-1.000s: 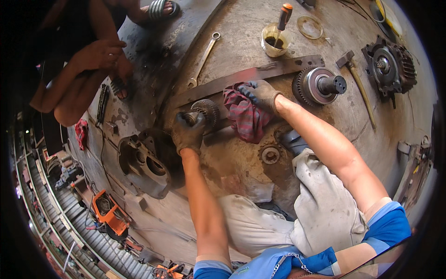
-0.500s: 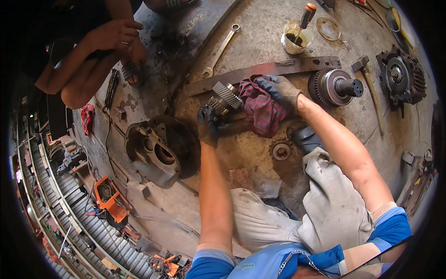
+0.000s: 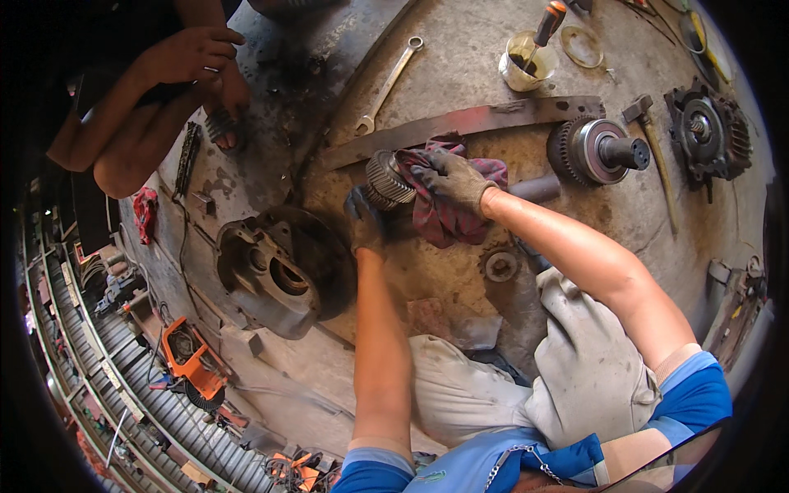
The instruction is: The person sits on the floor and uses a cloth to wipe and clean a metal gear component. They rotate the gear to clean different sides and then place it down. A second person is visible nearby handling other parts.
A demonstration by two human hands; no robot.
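Note:
My left hand (image 3: 364, 220), in a dark glove, is closed round the lower left side of a steel gear (image 3: 386, 181) with slanted teeth. My right hand (image 3: 454, 177), in a worn grey-brown glove, grips a bunched red and grey checked cloth (image 3: 444, 223). That cloth is pressed against the gear's right side and hides part of it. Below the cloth, a small toothed ring (image 3: 500, 264) lies flat on the ground. An open metal housing (image 3: 271, 275) stands left of my left forearm.
Beyond my hands lie a long metal bar (image 3: 468, 123) and a combination wrench (image 3: 390, 82). To the right are a geared shaft with bearing (image 3: 596, 150), a hammer (image 3: 649, 140) and a dark casing (image 3: 699, 131). A cup (image 3: 518, 76) holds a screwdriver. Another person's hand (image 3: 189, 56) is at upper left.
My right hand and the cloth have moved left onto the gear. The gear has turned and tilted in my left hand. The other person's arms have shifted slightly left.

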